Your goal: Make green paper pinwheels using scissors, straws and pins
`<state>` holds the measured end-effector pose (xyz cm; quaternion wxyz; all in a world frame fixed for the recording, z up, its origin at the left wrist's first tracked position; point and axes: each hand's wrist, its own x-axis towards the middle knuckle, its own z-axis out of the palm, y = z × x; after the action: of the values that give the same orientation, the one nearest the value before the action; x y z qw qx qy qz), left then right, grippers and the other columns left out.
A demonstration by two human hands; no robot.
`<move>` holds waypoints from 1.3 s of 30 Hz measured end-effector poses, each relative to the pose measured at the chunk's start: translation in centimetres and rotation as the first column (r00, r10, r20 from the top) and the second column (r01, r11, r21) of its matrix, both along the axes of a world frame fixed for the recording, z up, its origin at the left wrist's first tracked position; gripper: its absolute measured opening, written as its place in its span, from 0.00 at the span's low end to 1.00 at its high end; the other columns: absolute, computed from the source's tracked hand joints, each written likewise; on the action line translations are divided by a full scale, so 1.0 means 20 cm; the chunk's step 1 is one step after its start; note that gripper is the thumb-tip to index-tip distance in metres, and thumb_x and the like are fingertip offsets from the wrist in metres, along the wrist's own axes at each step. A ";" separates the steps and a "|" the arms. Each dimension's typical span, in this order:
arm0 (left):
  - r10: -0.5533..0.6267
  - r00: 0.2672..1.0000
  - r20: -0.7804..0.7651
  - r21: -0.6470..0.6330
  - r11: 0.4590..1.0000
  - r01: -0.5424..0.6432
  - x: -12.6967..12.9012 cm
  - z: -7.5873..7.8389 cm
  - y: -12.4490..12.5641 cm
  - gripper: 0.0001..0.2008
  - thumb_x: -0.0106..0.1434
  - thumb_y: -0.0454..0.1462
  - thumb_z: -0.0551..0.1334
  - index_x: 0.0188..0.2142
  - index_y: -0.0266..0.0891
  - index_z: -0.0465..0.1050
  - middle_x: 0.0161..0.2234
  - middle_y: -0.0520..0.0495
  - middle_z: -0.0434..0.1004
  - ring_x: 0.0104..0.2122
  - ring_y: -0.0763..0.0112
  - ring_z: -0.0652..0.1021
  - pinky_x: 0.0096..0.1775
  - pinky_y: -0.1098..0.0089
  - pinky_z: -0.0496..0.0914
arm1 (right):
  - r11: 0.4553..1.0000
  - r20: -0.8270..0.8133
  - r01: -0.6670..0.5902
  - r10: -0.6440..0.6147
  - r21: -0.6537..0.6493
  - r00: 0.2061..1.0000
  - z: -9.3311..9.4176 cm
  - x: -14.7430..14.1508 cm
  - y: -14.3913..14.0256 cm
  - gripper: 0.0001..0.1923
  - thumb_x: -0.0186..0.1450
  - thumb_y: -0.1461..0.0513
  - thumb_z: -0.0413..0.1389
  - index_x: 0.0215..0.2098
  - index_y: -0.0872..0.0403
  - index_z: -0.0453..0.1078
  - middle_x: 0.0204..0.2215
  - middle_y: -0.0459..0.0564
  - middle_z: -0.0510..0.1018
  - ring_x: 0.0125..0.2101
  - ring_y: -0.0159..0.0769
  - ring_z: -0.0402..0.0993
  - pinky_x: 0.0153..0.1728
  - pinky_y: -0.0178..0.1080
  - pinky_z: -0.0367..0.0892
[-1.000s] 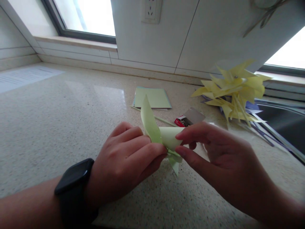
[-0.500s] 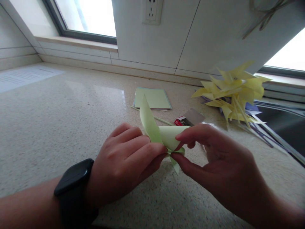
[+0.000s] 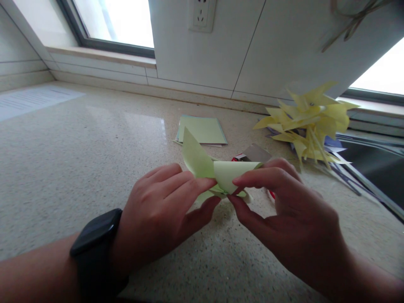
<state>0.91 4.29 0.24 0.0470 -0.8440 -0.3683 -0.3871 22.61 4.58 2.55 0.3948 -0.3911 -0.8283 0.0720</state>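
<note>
A light green paper pinwheel (image 3: 232,172) is held just above the speckled counter, between my two hands. One blade points up to the left; another curls over toward the right. My right hand (image 3: 290,219) pinches the paper near its centre with thumb and index finger. On the other side, my left hand (image 3: 167,206), with a black watch on the wrist, is closed on the pinwheel's left part, its index finger and thumb close to the centre. The exact middle of the pinwheel is partly hidden by the fingertips.
Behind my hands lies a stack of pale green paper squares (image 3: 203,129). A small red box (image 3: 241,157) sits beyond the pinwheel. Yellow pinwheels (image 3: 311,118) are piled at the right, beside a dark sink (image 3: 378,168). A printed sheet (image 3: 34,100) lies far left.
The pinwheel has turned and risen slightly, its curled blade shifting right. My left thumb has moved apart from my index finger. A lower green tip is no longer visible.
</note>
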 end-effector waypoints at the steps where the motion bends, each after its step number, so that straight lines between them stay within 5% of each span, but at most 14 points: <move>1: 0.008 1.000 0.002 -0.011 1.000 -0.008 0.00 0.00 0.00 0.07 0.66 0.38 0.66 0.42 0.38 0.76 0.32 0.50 0.82 0.30 0.64 0.77 0.33 0.63 0.70 | 1.000 0.011 0.002 -0.002 0.012 1.000 0.00 0.00 0.00 0.14 0.62 0.69 0.61 0.43 0.46 0.69 0.33 0.46 0.71 0.36 0.38 0.70 0.35 0.44 0.66; 9: 0.133 0.978 0.163 -0.269 0.959 -0.086 0.04 -0.02 -0.05 0.13 0.66 0.39 0.66 0.50 0.44 0.74 0.30 0.55 0.76 0.23 0.75 0.70 0.26 0.72 0.65 | 0.998 0.018 0.031 -0.032 0.063 0.999 -0.01 -0.01 0.01 0.16 0.61 0.69 0.61 0.44 0.47 0.68 0.33 0.46 0.72 0.36 0.40 0.68 0.36 0.45 0.64; 14: 0.153 0.980 0.131 -0.276 0.955 -0.112 0.04 0.00 -0.06 0.15 0.65 0.37 0.64 0.52 0.44 0.75 0.20 0.61 0.66 0.17 0.77 0.64 0.22 0.73 0.59 | 0.994 0.035 0.060 -0.063 0.090 0.997 -0.01 0.00 0.02 0.16 0.61 0.68 0.60 0.45 0.45 0.67 0.33 0.46 0.74 0.37 0.42 0.68 0.36 0.46 0.63; 18: 0.128 0.983 0.132 -0.289 0.954 -0.085 0.05 0.00 -0.06 0.20 0.65 0.36 0.62 0.57 0.40 0.73 0.19 0.61 0.67 0.16 0.77 0.65 0.22 0.73 0.61 | 0.986 0.041 0.110 -0.116 0.121 0.992 -0.02 0.01 0.03 0.17 0.61 0.67 0.61 0.46 0.45 0.67 0.34 0.47 0.76 0.37 0.43 0.68 0.36 0.48 0.63; 26: 0.136 0.966 0.221 -0.541 0.841 0.005 0.06 -0.01 -0.05 0.11 0.65 0.37 0.63 0.48 0.44 0.74 0.19 0.62 0.68 0.17 0.78 0.68 0.21 0.76 0.61 | 0.989 0.063 0.003 -0.012 0.150 0.998 -0.02 0.00 0.03 0.22 0.61 0.70 0.60 0.50 0.45 0.64 0.34 0.46 0.77 0.39 0.43 0.69 0.39 0.48 0.64; 31: 0.132 0.949 0.287 -0.493 0.869 0.028 0.06 0.00 -0.05 0.03 0.66 0.36 0.62 0.38 0.43 0.76 0.18 0.61 0.67 0.17 0.79 0.67 0.21 0.77 0.60 | 0.991 0.038 -0.012 0.007 0.130 0.999 -0.03 -0.02 0.03 0.23 0.60 0.69 0.60 0.50 0.45 0.63 0.36 0.48 0.75 0.40 0.44 0.69 0.39 0.49 0.64; 39: 0.115 0.956 0.271 -0.380 0.925 -0.004 0.06 0.01 -0.06 0.03 0.65 0.35 0.63 0.36 0.42 0.77 0.18 0.61 0.67 0.16 0.80 0.66 0.21 0.77 0.60 | 0.996 0.031 -0.005 0.002 0.093 1.000 -0.03 -0.01 0.02 0.24 0.61 0.67 0.62 0.52 0.44 0.63 0.41 0.50 0.76 0.41 0.45 0.69 0.42 0.52 0.65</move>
<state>2.20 3.19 0.43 -0.1574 -0.7602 -0.4640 -0.4267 22.34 4.92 2.00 0.3996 -0.3717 -0.8375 0.0280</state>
